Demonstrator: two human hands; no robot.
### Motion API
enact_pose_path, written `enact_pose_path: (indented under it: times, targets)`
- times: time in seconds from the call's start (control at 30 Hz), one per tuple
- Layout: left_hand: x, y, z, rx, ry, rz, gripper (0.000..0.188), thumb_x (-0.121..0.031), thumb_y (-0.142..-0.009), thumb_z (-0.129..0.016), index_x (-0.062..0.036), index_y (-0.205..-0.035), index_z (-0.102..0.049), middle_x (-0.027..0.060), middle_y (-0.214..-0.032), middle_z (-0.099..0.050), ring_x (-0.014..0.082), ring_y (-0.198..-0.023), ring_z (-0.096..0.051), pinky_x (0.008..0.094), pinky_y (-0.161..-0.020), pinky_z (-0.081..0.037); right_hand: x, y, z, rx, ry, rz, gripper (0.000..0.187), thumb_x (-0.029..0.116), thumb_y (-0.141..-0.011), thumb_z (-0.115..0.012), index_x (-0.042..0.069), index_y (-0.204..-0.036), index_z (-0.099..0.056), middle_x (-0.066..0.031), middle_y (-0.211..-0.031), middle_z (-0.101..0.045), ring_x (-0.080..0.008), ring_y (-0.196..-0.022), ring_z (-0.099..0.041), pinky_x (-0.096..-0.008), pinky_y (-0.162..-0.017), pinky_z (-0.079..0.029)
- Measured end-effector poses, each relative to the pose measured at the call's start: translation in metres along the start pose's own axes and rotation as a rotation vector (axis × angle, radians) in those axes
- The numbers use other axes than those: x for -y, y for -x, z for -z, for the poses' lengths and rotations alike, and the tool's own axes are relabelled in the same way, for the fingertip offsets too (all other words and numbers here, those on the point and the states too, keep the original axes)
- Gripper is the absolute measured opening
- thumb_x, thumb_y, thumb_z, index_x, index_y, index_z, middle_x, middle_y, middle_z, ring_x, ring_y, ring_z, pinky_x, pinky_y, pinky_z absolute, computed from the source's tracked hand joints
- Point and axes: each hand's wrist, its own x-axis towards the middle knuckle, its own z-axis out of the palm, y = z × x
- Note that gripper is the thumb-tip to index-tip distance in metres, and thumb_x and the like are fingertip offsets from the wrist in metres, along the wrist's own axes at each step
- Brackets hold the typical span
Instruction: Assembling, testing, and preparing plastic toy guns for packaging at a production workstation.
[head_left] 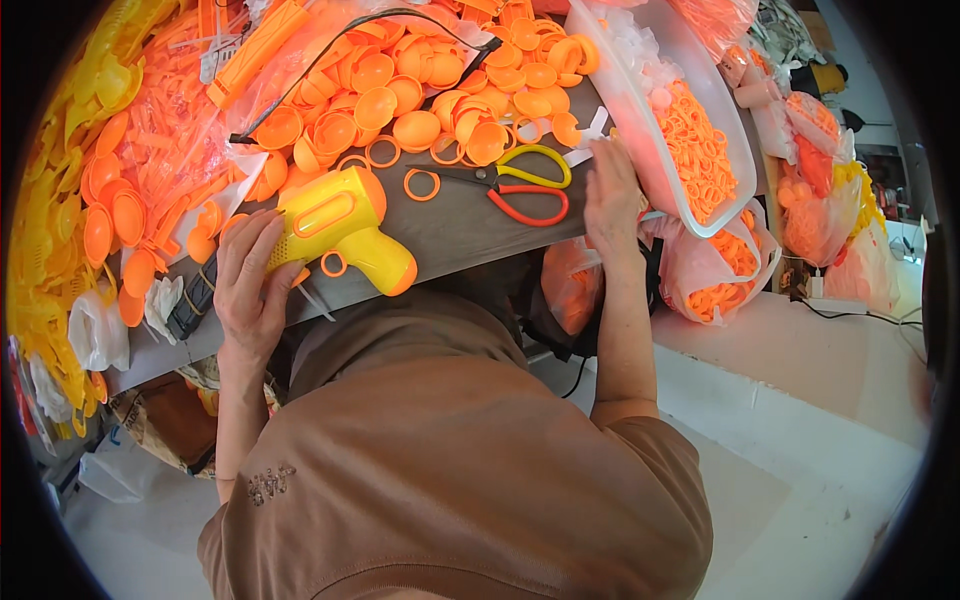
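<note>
My left hand [248, 275] is wrapped around the rear end of a yellow toy gun [340, 228] with orange trim, which lies at the table's near edge. Its handle points toward me and to the right. My right hand [612, 198] rests with fingers stretched out beside the clear plastic bin [735, 160]. Near its fingertips lies a white strip [592, 130]. Scissors [518, 186] with one yellow and one red handle lie between the two hands. A loose orange ring [421, 185] is beside the gun, and another small orange ring [334, 264] sits by its grip.
Orange cups [375, 108] are heaped at the back of the table. Orange parts in clear plastic [180, 120] and yellow parts [50, 250] fill the left. The bin holds small orange rings [695, 150]. A plastic bag [715, 285] of orange pieces hangs near my right forearm.
</note>
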Motion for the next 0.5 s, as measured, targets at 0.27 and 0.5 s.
enact_pose_path:
  times: [0.27, 0.5]
  targets:
    - [0.003, 0.001, -0.001, -0.003, 0.005, -0.007, 0.045, 0.000, -0.069, -0.069, 0.0027, -0.113, -0.058, 0.0181, -0.112, -0.058, 0.0346, -0.104, -0.055, 0.0418, -0.092, -0.042, -0.002, -0.027, 0.015, 0.272, 0.000, -0.070, 0.027, 0.002, -0.075, -0.062, 0.006, -0.101, -0.063, -0.0119, -0.102, -0.055, -0.0304, -0.098, -0.051, -0.0387, -0.086, -0.042]
    - [0.003, 0.001, -0.001, -0.008, 0.021, -0.013, 0.047, 0.000, -0.068, -0.069, 0.0031, -0.113, -0.058, 0.0182, -0.111, -0.058, 0.0349, -0.103, -0.055, 0.0418, -0.091, -0.043, -0.020, -0.041, 0.007, 0.310, -0.104, -0.020, 0.021, 0.002, -0.075, -0.062, 0.004, -0.095, -0.063, -0.0098, -0.092, -0.054, -0.0277, -0.094, -0.052, -0.0359, -0.082, -0.042]
